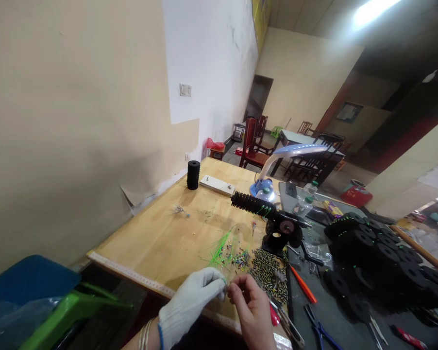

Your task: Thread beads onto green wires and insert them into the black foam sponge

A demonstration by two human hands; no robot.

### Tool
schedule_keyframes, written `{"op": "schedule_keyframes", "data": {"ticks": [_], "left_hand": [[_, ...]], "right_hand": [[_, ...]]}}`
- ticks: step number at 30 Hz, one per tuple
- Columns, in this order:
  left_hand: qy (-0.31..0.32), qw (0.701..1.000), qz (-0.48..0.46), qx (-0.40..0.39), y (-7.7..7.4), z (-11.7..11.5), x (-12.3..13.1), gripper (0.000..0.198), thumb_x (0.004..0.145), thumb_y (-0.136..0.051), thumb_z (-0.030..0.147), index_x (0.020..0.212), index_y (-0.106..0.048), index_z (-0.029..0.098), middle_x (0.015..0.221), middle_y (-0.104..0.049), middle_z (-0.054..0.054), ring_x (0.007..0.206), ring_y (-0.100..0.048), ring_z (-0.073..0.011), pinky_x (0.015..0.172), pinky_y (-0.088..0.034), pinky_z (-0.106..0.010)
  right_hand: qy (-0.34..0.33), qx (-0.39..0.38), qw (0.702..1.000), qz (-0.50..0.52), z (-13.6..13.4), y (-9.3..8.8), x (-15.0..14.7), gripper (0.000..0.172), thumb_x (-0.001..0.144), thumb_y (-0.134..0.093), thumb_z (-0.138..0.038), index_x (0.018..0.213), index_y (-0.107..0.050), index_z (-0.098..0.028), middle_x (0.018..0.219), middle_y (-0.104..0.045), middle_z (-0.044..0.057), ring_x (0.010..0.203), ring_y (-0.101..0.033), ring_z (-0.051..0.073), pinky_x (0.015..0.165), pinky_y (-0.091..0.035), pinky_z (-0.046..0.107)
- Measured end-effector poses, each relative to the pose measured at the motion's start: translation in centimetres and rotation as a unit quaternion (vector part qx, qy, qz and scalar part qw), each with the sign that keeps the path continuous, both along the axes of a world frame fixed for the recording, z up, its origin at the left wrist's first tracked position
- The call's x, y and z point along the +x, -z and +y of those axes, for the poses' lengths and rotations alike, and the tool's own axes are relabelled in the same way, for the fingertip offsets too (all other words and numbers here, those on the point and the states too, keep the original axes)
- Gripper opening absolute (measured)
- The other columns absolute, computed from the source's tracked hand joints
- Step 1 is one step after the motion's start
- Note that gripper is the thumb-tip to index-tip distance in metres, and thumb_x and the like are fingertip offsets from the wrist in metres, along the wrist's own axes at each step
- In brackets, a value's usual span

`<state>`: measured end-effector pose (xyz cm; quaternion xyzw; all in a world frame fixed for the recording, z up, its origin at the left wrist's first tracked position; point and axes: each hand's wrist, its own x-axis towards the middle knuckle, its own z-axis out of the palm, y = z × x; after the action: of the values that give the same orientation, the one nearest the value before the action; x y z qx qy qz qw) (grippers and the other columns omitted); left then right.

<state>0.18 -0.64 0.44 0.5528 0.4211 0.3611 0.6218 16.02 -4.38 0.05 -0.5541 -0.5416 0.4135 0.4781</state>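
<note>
My left hand (194, 302), in a white knitted glove, is closed near the table's front edge, thumb and fingers pinched together. Something tiny and greenish shows at its fingertips, too small to name. My bare right hand (251, 306) is just beside it, thumb and index finger pinched; what lies between them is too small to tell. Beyond the hands are green strands (221, 247), small colored beads (241, 260) and a pile of dark and gold pieces (269, 272). A black ridged rod (253, 204) sits in a black crank fixture (280, 231) behind the pile.
A black ridged cylinder (193, 175), a white plate (217, 185) and a blue-white lamp (295, 150) stand farther back. To the right are an orange-handled tool (303, 285), blue pliers (320, 328), bottles and many black rolls (379, 257). A green chair (71, 311) is at left.
</note>
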Motion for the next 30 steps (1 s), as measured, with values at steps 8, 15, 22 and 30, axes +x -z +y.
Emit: {"op": "schedule_keyframes", "data": {"ticks": [8, 15, 22, 30], "left_hand": [[-0.007, 1.000, 0.009, 0.008, 0.0, -0.1, 0.2, 0.015, 0.079, -0.056, 0.028, 0.072, -0.059, 0.016, 0.068, -0.058, 0.002, 0.068, -0.053, -0.0143, 0.065, -0.042, -0.025], [0.001, 0.997, 0.070, 0.018, -0.5, -0.3, 0.8, 0.015, 0.078, -0.053, 0.028, 0.070, -0.060, 0.017, 0.067, -0.058, 0.002, 0.068, -0.052, -0.0149, 0.065, -0.042, -0.025], [0.023, 0.996, 0.083, 0.029, -0.9, 0.1, 1.6, 0.016, 0.079, -0.052, 0.027, 0.069, -0.058, 0.017, 0.066, -0.058, 0.002, 0.067, -0.053, -0.0149, 0.065, -0.042, -0.026], [0.052, 0.997, 0.014, 0.062, 0.2, 1.8, 5.3, 0.013, 0.078, -0.050, 0.023, 0.068, -0.058, 0.018, 0.064, -0.061, 0.002, 0.066, -0.057, -0.0155, 0.067, -0.044, -0.026]], "right_hand": [[0.033, 0.044, 0.998, -0.042, 0.0, 0.1, -0.4, 0.029, 0.085, -0.060, -0.046, 0.074, -0.063, -0.019, 0.065, -0.061, 0.002, 0.060, -0.054, 0.016, 0.055, -0.042, 0.023], [0.049, 0.058, 0.995, -0.071, 0.4, 0.6, -0.2, 0.027, 0.087, -0.057, -0.043, 0.073, -0.059, -0.020, 0.066, -0.061, 0.002, 0.060, -0.055, 0.016, 0.056, -0.043, 0.024], [0.074, 0.077, 0.991, -0.079, 0.8, 0.4, 0.7, 0.027, 0.087, -0.057, -0.045, 0.075, -0.060, -0.021, 0.067, -0.061, 0.002, 0.061, -0.054, 0.016, 0.057, -0.042, 0.025], [0.137, 0.177, 0.954, -0.202, 2.3, -1.3, 3.9, 0.021, 0.090, -0.053, -0.039, 0.081, -0.063, -0.024, 0.075, -0.067, 0.006, 0.067, -0.061, 0.020, 0.063, -0.047, 0.029]]}}
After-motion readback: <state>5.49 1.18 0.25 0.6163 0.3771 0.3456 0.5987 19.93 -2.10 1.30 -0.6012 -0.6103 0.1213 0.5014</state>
